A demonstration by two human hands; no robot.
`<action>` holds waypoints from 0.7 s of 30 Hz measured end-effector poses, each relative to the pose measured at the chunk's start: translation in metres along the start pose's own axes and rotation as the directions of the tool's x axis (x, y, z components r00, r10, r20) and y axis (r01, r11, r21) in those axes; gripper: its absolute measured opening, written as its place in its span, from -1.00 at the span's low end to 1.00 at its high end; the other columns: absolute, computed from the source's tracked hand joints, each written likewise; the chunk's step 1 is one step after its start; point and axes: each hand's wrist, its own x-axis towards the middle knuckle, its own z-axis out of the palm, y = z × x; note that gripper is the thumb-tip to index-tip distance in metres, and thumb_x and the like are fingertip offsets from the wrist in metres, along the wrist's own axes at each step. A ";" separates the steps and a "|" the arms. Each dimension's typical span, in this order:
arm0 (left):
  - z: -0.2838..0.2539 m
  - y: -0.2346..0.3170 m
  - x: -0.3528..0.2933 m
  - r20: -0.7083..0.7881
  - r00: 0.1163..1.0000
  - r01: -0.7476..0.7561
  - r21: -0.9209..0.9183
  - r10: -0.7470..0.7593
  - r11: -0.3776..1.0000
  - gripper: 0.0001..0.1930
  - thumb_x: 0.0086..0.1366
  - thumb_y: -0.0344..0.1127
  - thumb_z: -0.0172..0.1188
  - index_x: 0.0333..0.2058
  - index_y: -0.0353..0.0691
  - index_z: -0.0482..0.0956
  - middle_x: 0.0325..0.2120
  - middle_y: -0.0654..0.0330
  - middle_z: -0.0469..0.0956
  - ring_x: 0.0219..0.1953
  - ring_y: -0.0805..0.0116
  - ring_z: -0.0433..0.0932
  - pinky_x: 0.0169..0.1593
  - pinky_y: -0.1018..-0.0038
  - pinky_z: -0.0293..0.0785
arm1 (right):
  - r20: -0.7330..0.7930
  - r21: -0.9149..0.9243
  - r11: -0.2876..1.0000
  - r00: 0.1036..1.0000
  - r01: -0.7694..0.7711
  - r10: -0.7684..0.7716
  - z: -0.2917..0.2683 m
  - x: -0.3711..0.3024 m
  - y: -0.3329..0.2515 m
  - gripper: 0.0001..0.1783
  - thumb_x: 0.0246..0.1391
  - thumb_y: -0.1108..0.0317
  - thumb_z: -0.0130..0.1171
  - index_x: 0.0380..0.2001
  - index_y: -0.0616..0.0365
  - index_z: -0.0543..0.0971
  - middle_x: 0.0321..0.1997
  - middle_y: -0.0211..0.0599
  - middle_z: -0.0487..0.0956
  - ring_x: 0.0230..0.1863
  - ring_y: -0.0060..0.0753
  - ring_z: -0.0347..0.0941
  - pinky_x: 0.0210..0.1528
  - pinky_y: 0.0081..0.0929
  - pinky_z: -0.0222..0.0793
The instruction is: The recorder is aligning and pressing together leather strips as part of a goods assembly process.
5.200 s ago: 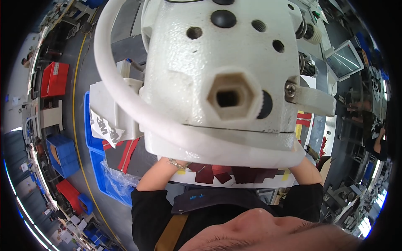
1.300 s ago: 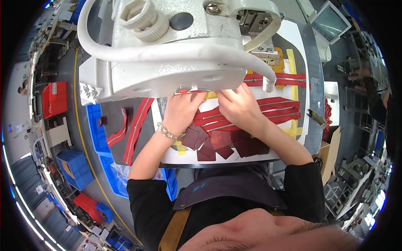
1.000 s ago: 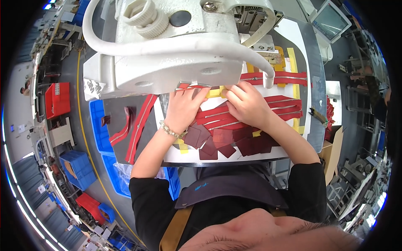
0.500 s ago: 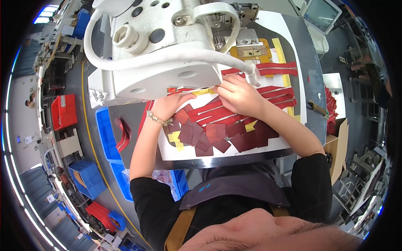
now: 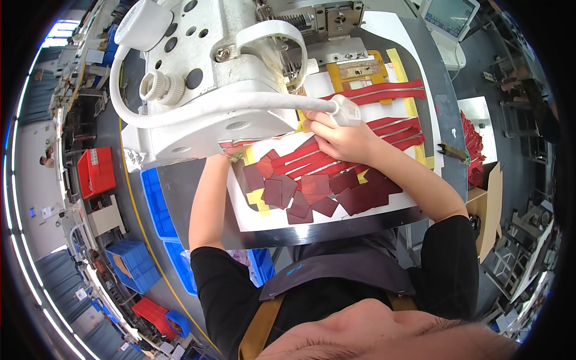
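Observation:
A white sewing machine head (image 5: 228, 102) hangs over the work and hides most of my left hand (image 5: 224, 159). Only its wrist and bracelet show, so its fingers cannot be made out. My right hand (image 5: 343, 141) is beside the machine's white cable, its fingers bent and closed; the fingertips are partly hidden at a yellow edge. Under and beside this hand, red zipper strips (image 5: 309, 161) lie side by side on a white sheet (image 5: 252, 221). Several dark red square patches (image 5: 355, 201) overlap in front of them. Another red zipper (image 5: 384, 91) lies farther back.
A yellow template (image 5: 377, 71) sits behind the machine head. Small snips (image 5: 453, 152) lie at the table's right. Red pieces (image 5: 473, 147) and a cardboard box (image 5: 491, 207) stand beyond. Blue bins (image 5: 157, 207) are at left, below the table. A screen (image 5: 451, 17) is back right.
My left hand has gone farther under the machine head, out of sight. The right hand has shifted slightly. The machine and table appear displaced in the picture as the view tilts.

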 end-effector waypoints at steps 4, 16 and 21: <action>0.002 0.001 0.000 -0.051 0.999 -0.021 -0.055 0.018 0.998 -0.63 0.14 0.03 0.30 -0.22 -0.11 0.67 -0.32 0.23 0.64 -0.24 0.33 0.57 -0.13 0.45 0.45 | -0.021 0.011 1.000 1.000 0.009 -0.008 0.000 0.002 0.002 -0.68 -0.19 0.49 0.22 -0.24 0.10 0.57 -0.01 -0.44 0.51 -0.09 -0.23 0.42 -0.11 -0.25 0.32; 0.001 0.042 -0.021 0.013 0.955 0.295 -0.150 -0.297 0.944 -0.59 0.15 -0.02 0.29 -0.24 -0.28 0.63 -0.31 0.11 0.63 -0.25 0.24 0.57 -0.12 0.42 0.43 | 0.055 0.035 0.999 0.998 -0.037 0.035 0.000 0.004 0.002 -0.75 -0.10 0.49 0.25 -0.27 0.15 0.57 -0.02 -0.35 0.52 0.06 -0.24 0.42 0.00 -0.34 0.42; -0.003 0.064 -0.024 -0.079 0.986 0.156 0.161 -0.145 0.974 -0.44 0.09 0.06 0.30 -0.05 -0.21 0.54 -0.15 -0.06 0.52 -0.09 -0.07 0.46 0.05 0.21 0.29 | 0.055 0.035 0.999 0.998 0.023 -0.025 -0.005 -0.001 -0.007 -0.80 -0.12 0.49 0.25 -0.33 0.22 0.56 -0.14 -0.24 0.57 -0.02 -0.22 0.48 -0.04 -0.34 0.46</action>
